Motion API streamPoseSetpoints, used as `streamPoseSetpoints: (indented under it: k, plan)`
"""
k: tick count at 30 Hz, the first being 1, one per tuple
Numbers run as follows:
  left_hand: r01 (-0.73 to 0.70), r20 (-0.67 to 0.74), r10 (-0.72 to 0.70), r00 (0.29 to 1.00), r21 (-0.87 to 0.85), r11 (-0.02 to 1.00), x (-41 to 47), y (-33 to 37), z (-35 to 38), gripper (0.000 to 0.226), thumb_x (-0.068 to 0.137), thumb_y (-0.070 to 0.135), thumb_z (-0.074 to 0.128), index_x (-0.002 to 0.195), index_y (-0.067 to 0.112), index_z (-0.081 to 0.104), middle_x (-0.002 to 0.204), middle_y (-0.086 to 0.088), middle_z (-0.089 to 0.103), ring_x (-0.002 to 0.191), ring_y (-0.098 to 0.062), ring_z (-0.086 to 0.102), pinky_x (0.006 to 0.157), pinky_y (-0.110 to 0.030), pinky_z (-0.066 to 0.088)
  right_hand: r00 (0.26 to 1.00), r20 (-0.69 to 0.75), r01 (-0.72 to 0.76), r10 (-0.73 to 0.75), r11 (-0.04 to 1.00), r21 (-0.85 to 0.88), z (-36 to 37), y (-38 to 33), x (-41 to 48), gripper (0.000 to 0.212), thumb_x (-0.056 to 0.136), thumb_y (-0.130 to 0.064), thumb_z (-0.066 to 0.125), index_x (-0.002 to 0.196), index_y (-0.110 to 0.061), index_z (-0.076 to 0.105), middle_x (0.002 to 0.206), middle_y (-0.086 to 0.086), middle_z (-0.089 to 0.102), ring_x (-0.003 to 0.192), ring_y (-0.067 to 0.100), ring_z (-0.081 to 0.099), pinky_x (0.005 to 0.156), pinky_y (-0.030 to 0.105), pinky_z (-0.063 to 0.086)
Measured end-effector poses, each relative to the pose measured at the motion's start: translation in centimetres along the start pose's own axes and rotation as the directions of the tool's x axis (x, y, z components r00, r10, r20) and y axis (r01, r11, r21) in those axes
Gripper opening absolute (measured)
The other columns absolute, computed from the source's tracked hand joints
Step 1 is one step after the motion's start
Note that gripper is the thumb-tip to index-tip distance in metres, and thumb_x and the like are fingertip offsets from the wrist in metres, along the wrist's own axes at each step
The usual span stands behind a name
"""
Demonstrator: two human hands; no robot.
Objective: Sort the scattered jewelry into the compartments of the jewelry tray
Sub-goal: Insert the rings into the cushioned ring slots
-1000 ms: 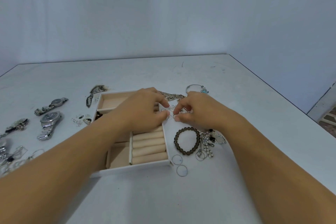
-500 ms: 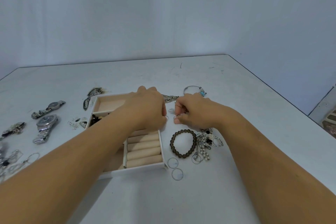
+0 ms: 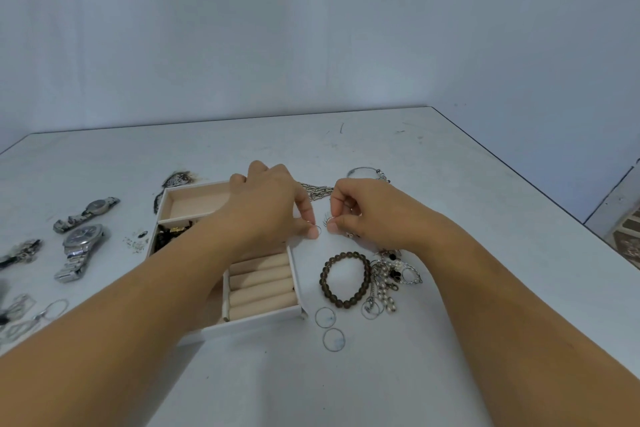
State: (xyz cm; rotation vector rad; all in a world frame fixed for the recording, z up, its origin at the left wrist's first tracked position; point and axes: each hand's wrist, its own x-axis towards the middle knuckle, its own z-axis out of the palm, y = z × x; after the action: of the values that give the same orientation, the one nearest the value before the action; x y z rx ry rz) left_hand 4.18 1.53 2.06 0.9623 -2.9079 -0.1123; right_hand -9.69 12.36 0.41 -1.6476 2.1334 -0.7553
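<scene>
A white jewelry tray (image 3: pixel 263 319) with beige lining and ring rolls lies at the table's middle, partly under my left arm. My left hand (image 3: pixel 273 208) hovers over the tray's right edge, thumb and finger pinching a small silver ring (image 3: pixel 318 229). My right hand (image 3: pixel 363 208) sits just to its right, fingers curled, pinching a small silver fan-shaped earring (image 3: pixel 327 218). A dark beaded bracelet (image 3: pixel 345 279) lies below the right hand, beside a tangle of chains and pearls (image 3: pixel 389 279). Two thin hoops (image 3: pixel 329 328) lie near the tray's front corner.
Several silver watches (image 3: pixel 81 246) lie left of the tray, with wire earrings (image 3: pixel 31 314) at the left edge. A silver chain (image 3: pixel 318 191) and a bangle (image 3: pixel 367 173) lie behind the hands. Dark jewelry (image 3: pixel 169 236) fills one tray compartment. The table's right edge runs diagonally.
The view has shifted slightly. Both hands stay close together at the tray's right edge; the fingertips have drawn a little apart, with small silver pieces between them.
</scene>
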Motion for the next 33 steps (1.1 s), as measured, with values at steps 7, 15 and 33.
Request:
streamPoseSetpoints:
  k: [7,15,33]
  plan:
    - [-0.094,-0.227,-0.002,0.974,-0.408,0.908,-3.4,-3.6,-1.1,0.004,0.077,0.035,0.074,0.081,0.037,0.073,0.079,0.015,0.062,0.078,0.001,0.056,0.067,-0.011,0.039,0.992,-0.103,0.069,-0.067,0.997,0.017,0.5,-1.1,-0.2,0.012,0.081,-0.029,0.070,0.087,-0.029,0.061,0.072,-0.014,0.055,0.064,-0.005,0.049,0.059,0.011,0.040]
    - [-0.118,-0.375,-0.051,0.926,-0.412,0.904,-7.5,-8.2,-0.3,0.011,0.080,0.021,0.073,0.086,0.031,0.073,0.074,0.020,0.065,0.083,0.006,0.057,0.069,0.000,0.039,0.958,-0.211,0.189,-0.197,0.980,-0.058,2.6,-3.6,-0.4,0.008,0.086,-0.028,0.064,0.094,-0.028,0.063,0.078,-0.021,0.057,0.086,-0.004,0.046,0.071,0.006,0.034]
    - [-0.232,-0.391,0.066,0.918,-0.395,0.889,-5.2,-9.5,2.2,0.007,0.083,0.023,0.071,0.086,0.029,0.070,0.079,0.013,0.066,0.076,-0.004,0.058,0.068,-0.008,0.041,0.882,-0.312,0.325,-0.354,0.935,-0.140,5.2,-3.8,1.5,0.005,0.086,-0.022,0.065,0.091,-0.023,0.066,0.082,-0.013,0.061,0.079,0.002,0.050,0.072,0.013,0.038]
